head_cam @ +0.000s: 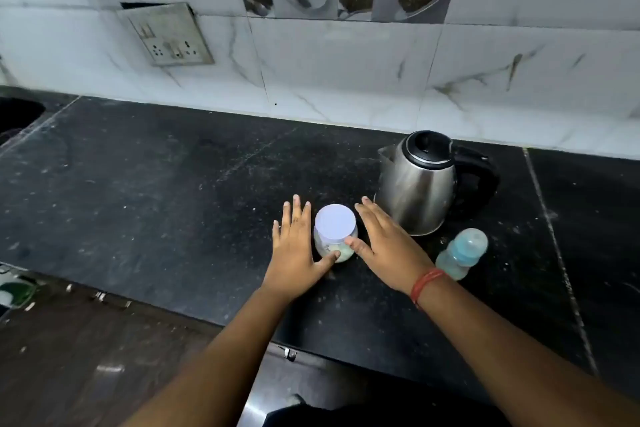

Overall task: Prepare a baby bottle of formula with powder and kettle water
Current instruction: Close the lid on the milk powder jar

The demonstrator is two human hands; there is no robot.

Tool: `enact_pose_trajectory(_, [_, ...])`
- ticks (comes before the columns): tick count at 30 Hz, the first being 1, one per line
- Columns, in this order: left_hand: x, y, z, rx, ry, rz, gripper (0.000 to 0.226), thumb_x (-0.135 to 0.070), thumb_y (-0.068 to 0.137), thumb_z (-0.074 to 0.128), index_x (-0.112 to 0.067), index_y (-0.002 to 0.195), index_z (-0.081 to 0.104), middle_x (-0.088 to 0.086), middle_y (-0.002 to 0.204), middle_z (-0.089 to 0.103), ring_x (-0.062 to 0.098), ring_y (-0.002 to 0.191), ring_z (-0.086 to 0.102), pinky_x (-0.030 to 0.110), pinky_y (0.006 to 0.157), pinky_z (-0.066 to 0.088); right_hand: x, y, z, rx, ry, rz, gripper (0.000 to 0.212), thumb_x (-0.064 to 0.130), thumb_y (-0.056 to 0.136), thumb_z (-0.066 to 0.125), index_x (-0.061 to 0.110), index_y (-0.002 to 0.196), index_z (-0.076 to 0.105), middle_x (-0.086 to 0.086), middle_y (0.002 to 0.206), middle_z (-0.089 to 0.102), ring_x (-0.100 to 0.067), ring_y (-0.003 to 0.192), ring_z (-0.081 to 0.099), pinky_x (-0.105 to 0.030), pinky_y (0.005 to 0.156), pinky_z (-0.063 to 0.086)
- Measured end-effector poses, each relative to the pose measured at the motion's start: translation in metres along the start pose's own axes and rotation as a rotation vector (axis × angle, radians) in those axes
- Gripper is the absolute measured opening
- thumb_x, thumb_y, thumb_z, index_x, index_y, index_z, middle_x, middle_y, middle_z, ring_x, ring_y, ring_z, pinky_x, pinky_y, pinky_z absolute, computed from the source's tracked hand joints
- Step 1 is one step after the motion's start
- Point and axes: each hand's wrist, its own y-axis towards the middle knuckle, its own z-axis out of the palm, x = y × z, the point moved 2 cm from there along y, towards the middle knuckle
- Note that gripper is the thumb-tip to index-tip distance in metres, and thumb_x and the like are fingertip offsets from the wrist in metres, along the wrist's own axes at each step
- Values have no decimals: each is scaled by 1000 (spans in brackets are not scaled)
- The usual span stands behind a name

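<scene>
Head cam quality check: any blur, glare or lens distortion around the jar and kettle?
Head view: dim, flat light, soft overall. Wide-angle bend curves the countertop edge and wall tiles. Pale lid of the jar is blown out; mild sheen on the kettle. Left hand, right hand and baby bottle slightly blurred.

No text, label, brand or number can be read on anything in view.

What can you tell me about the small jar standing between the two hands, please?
The small jar is clear, plastic by the look, with a pale lilac lid shut on top and pale powder inside. It stands upright on the black counter, left of the kettle. The left hand and right hand flank it, thumbs touching its near side.
</scene>
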Motion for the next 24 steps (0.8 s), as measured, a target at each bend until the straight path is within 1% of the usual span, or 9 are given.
enact_pose_trajectory(5, [14, 0, 7, 120, -107, -38, 114, -56, 88, 71, -17, 164, -4, -3, 172, -13, 12, 156, -20, 49, 130, -2, 15, 27, 12, 116, -67, 16, 77, 52, 100, 50, 18, 160, 17, -6, 168, 21, -21, 155, 20, -39, 124, 23])
enact_pose_trajectory(8, [15, -1, 12, 161, -148, -38, 114, -51, 86, 76, -16, 164, -1, -1, 173, -3, 15, 158, -12, 49, 130, 4, 23, 35, 13, 139, -154, 45, 86, 50, 95, 59, 15, 160, 16, -10, 160, 32, -28, 146, 35, -39, 116, 34])
enact_pose_trajectory(11, [14, -1, 18, 195, -209, -55, 115, -46, 85, 79, -16, 164, 1, 0, 174, 3, 17, 159, -9, 46, 130, 7, 29, 39, 13, 145, -221, 90, 91, 51, 91, 62, 12, 159, 16, -11, 153, 38, -30, 138, 43, -39, 109, 39])
enact_pose_trajectory(13, [10, -2, 20, 203, -272, -69, 115, -44, 85, 80, -17, 165, 1, -1, 174, 5, 15, 158, -9, 43, 130, 7, 30, 39, 13, 130, -237, 100, 90, 53, 89, 64, 11, 156, 21, -10, 149, 42, -29, 134, 46, -37, 105, 42])
enact_pose_trajectory(15, [7, -2, 22, 214, -312, -75, 115, -42, 85, 81, -18, 164, 1, -1, 174, 7, 13, 158, -6, 39, 130, 7, 30, 37, 9, 95, -229, 116, 85, 56, 85, 68, 12, 149, 32, -7, 144, 48, -26, 131, 50, -36, 100, 45])
enact_pose_trajectory(17, [4, -1, 24, 226, -346, -79, 115, -42, 83, 83, -20, 164, 4, 0, 173, 11, 13, 159, 2, 36, 130, 9, 28, 33, 4, 70, -200, 155, 79, 58, 80, 70, 15, 140, 42, -4, 137, 53, -25, 125, 54, -36, 94, 47])
enact_pose_trajectory(19, [2, 0, 25, 231, -406, -71, 113, -48, 78, 85, -26, 163, 13, -3, 169, 24, 13, 157, 18, 41, 129, 21, 26, 26, 1, 49, -135, 198, 74, 61, 77, 71, 17, 132, 47, -2, 132, 56, -25, 120, 58, -36, 90, 47])
enact_pose_trajectory(22, [-6, 0, 22, 206, -499, -52, 99, -42, 72, 91, -36, 151, 30, -10, 151, 43, 8, 143, 41, 40, 118, 40, 21, 15, -2, 33, 2, 243, 64, 58, 77, 72, 18, 123, 51, 0, 126, 57, -24, 113, 59, -32, 82, 44])
enact_pose_trajectory(24, [-15, 0, 18, 173, -502, -27, 94, -37, 68, 93, -47, 139, 33, -15, 138, 45, 1, 132, 47, 37, 111, 45, 19, 9, -4, 45, 67, 247, 59, 53, 79, 71, 18, 121, 50, -1, 126, 56, -24, 115, 56, -31, 82, 41])
